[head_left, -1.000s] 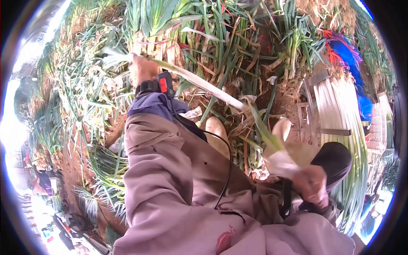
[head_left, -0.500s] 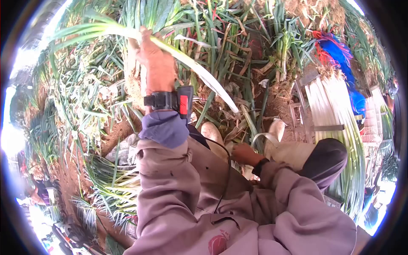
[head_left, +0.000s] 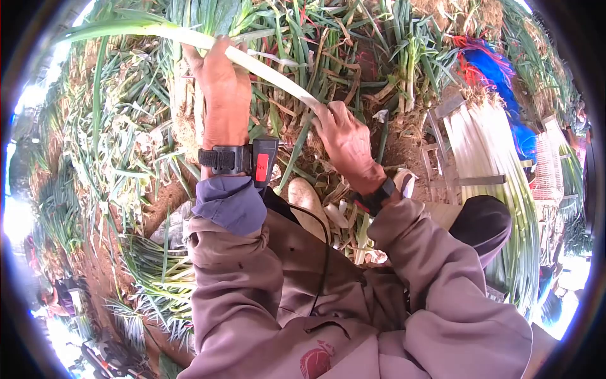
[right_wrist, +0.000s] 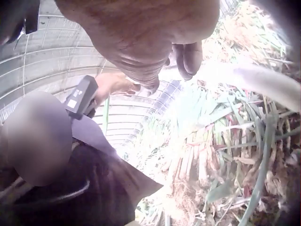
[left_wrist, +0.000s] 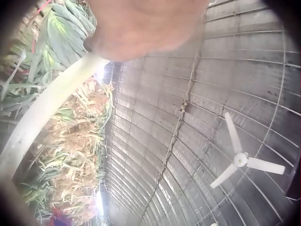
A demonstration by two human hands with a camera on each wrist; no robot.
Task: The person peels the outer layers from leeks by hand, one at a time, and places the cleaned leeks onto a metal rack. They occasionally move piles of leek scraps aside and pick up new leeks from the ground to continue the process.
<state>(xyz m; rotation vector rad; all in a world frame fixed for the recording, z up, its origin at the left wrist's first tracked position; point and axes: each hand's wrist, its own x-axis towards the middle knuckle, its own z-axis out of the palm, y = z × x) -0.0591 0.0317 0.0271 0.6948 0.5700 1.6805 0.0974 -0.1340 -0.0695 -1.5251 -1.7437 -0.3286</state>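
A long green onion (head_left: 268, 71) slants across the upper head view, its green leaves to the left and its white end to the right. My left hand (head_left: 226, 95) grips it where green turns to white. The thumb and fingers of my right hand (head_left: 346, 142) pinch the white end. In the left wrist view the pale stalk (left_wrist: 40, 115) runs down from under the left hand (left_wrist: 146, 28). My right hand (right_wrist: 146, 37) fills the top of the right wrist view, curled fingertips at the bright, washed-out stalk.
Heaped green onions (head_left: 145, 82) and dry leaf scraps cover the ground ahead. To the right, trimmed white stalks (head_left: 483, 142) lie in a wooden frame (head_left: 435, 151), near a blue and red bundle (head_left: 495, 69). A loose green pile (head_left: 158, 271) lies at left. A shoe (head_left: 307, 202) shows below.
The right hand pulled a strip of leaf off towards the lower right, dropped low near the shoes, then rose to the onion's white end. The left hand lifted the onion further up and away.
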